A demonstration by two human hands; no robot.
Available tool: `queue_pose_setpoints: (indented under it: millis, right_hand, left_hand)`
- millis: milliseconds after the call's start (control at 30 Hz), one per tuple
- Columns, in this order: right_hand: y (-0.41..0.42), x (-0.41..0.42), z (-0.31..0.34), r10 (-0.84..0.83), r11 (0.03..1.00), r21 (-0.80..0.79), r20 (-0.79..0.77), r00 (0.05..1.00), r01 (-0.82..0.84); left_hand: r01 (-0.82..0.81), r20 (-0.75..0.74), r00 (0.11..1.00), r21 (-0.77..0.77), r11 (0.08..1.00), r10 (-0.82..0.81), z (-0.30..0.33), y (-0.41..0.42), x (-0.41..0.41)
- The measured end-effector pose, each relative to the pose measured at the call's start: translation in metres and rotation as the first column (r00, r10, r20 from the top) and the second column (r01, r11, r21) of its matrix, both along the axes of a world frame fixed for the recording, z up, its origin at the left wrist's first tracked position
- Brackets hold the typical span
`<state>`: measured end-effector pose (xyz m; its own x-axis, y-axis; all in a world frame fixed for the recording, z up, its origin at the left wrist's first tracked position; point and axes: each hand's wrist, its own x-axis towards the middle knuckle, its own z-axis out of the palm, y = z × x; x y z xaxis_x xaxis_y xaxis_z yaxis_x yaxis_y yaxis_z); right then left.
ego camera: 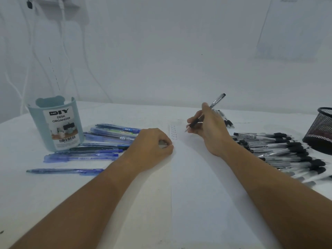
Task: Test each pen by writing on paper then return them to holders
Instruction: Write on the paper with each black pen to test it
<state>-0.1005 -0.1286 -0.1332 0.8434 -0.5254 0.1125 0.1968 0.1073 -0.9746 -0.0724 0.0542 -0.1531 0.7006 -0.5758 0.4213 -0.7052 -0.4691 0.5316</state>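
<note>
White wall is filling the far half of the view, with pale cables (62,42) hanging down at the far left, and below it a white counter (125,203) is carrying everything. A sheet of paper (206,177) is lying in the middle, running from near to far, with a short column of small test marks (173,132) at its far left corner.

The right hand (210,126) is gripping a clear black-tipped pen (206,114) in a writing hold, fingers pinching the dark grip section low on the barrel, tip poised at the paper just right of the marks; whether it is actually touching is hard to tell. The left hand (152,142) is resting on the left edge of the paper, fingers curled loosely around nothing, seemingly steadying the sheet.

Such a pen is likely handling light and stiff, its smooth plastic barrel a little slippery, so the rubbery grip near the tip is probably the best place to hold (and it is being held there).

Blue pens (89,148) are lying scattered at the left beside a pale blue desk organizer (55,124). A heap of black pens (283,155) is lying at the right, near a black mesh holder (319,132) at the right edge.
</note>
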Motion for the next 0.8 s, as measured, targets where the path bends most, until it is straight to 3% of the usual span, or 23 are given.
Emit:
queue_pose_setpoints:
  millis: [133,300,800]
  right_hand:
    - [-0.002,-0.005,0.005,-0.014,0.998,0.065,0.041,0.999,0.012]
    - [-0.004,-0.012,0.008,-0.011,0.998,0.061,-0.031,0.999,0.013]
    - [-0.011,-0.015,0.012,-0.05,0.998,0.038,-0.027,0.998,0.051]
  left_hand:
    - [0.006,0.012,1.0,0.001,1.0,-0.006,0.0,0.0,0.0]
    - [0.007,0.007,1.0,0.006,1.0,-0.007,0.0,0.0,0.0]
    - [0.011,-0.007,1.0,-0.003,1.0,-0.011,0.0,0.001,0.0]
